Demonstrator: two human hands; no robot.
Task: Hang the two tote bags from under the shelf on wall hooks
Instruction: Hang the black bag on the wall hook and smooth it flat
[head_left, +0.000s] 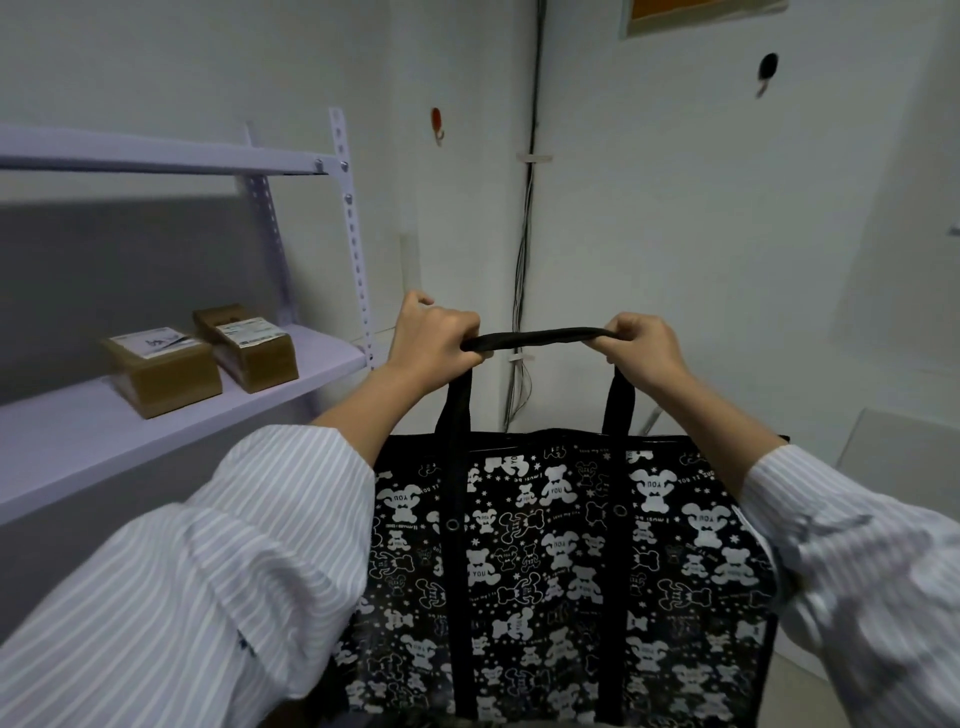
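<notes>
A black tote bag (561, 571) printed with white bears hangs in front of me, held up by its black strap handle (540, 336). My left hand (434, 340) grips the handle's left end and my right hand (641, 351) grips its right end, so the strap is stretched flat between them. On the white wall above are two hooks: a red hook (437, 124) higher up to the left and a black hook (766, 70) higher up to the right. Both hooks are bare. Only one bag is in view.
A white metal shelf unit (156, 415) stands at the left, with two brown parcels (202, 358) on its middle board. Cables (522, 291) run down the wall corner behind the bag. A white panel (904, 441) leans low at the right.
</notes>
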